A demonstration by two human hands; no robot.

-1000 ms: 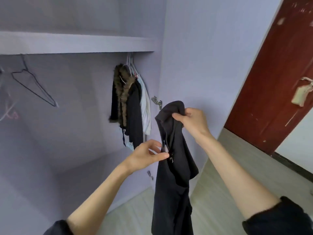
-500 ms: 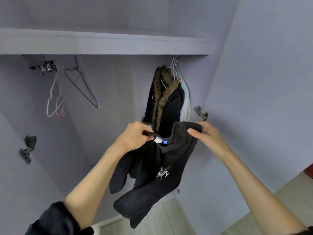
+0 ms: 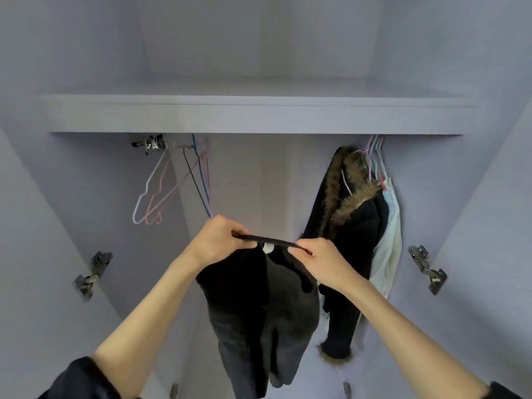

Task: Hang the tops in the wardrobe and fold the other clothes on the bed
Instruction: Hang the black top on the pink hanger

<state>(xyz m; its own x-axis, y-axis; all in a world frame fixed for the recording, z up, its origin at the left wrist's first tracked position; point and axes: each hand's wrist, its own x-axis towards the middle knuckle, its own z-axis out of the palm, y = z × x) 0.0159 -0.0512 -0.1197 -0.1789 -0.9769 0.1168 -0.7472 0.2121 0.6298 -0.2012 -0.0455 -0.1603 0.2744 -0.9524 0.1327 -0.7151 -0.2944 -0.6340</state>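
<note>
A black top point(image 3: 259, 306) hangs in front of the open wardrobe, held up by its neckline. My left hand point(image 3: 218, 240) grips the left side of the collar and my right hand point(image 3: 319, 260) pinches the right side, stretching the neck opening flat between them. A white label shows inside the collar. Several empty wire hangers point(image 3: 172, 191) hang from the rail at the upper left, just above my left hand. No hanger is in the top.
A black coat with a brown fur hood point(image 3: 348, 226) and a pale garment point(image 3: 388, 249) hang at the right of the wardrobe. A shelf point(image 3: 259, 113) spans the top. Metal door hinges point(image 3: 92, 275) stick out on both side walls.
The view has swung left and up into the wardrobe. Both hands rose and drew the collar taut between them, so the top now hangs straight down.
</note>
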